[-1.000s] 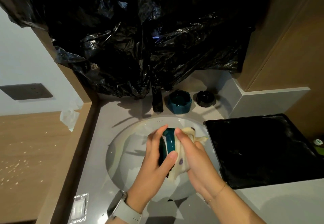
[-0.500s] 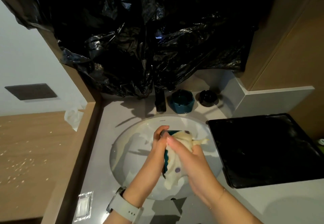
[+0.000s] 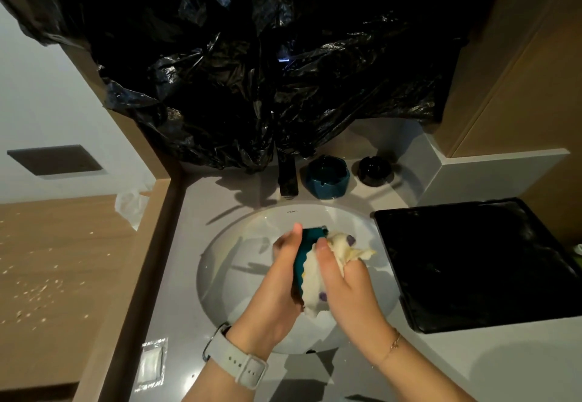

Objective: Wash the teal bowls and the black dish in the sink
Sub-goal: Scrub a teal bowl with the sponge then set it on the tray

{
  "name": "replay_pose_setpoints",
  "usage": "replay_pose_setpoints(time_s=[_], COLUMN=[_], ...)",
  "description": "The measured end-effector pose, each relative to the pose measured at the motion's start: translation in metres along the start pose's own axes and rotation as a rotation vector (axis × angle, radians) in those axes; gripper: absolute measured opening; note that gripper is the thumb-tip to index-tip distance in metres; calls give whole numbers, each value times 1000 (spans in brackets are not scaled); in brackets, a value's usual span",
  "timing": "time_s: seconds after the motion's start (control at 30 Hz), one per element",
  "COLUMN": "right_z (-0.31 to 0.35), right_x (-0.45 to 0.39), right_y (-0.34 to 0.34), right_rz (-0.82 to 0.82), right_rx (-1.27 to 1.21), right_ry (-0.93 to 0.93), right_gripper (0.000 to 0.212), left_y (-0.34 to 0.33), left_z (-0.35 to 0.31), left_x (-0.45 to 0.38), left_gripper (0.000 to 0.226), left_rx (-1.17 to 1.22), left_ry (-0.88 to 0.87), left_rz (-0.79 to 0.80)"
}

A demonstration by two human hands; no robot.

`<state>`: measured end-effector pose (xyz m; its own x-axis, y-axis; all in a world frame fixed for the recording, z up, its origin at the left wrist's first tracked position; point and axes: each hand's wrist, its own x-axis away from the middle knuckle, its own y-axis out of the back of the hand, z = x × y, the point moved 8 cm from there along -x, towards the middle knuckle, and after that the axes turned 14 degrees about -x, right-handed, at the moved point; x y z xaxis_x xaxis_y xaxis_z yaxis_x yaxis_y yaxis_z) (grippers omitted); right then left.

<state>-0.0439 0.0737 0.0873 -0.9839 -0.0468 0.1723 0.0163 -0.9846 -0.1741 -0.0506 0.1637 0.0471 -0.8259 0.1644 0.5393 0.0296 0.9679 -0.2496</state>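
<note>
Cloth (image 3: 318,271) now over half-hidden teal bowl (image 3: 305,252)

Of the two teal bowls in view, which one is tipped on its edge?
The teal scalloped bowl over the white sink, gripped by the left hand, cloth pressed in; the other teal bowl sits upright beside the faucet.

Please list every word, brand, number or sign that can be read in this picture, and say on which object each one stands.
Small dark brand mark on the far inner rim of the white sink, just below the black faucet: too small and blurred to read with confidence.
Clear sachet on the counter at the near left: no legible print.
Teal bowl in the hands, teal bowl by the faucet, black dish: no text visible.
</note>
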Motion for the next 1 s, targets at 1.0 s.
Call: replay_pose_setpoints(time_s=[1.0], right_z=[-25], right_x=[2], right_y=[19], right_rz=[826], right_rx=[947], right_ry=[-43], right_gripper=[56], left_y=[2], left_z=[46], left_x=[-15], left_gripper=[61], left_rx=[208], left_ry=[444], left_rz=[27])
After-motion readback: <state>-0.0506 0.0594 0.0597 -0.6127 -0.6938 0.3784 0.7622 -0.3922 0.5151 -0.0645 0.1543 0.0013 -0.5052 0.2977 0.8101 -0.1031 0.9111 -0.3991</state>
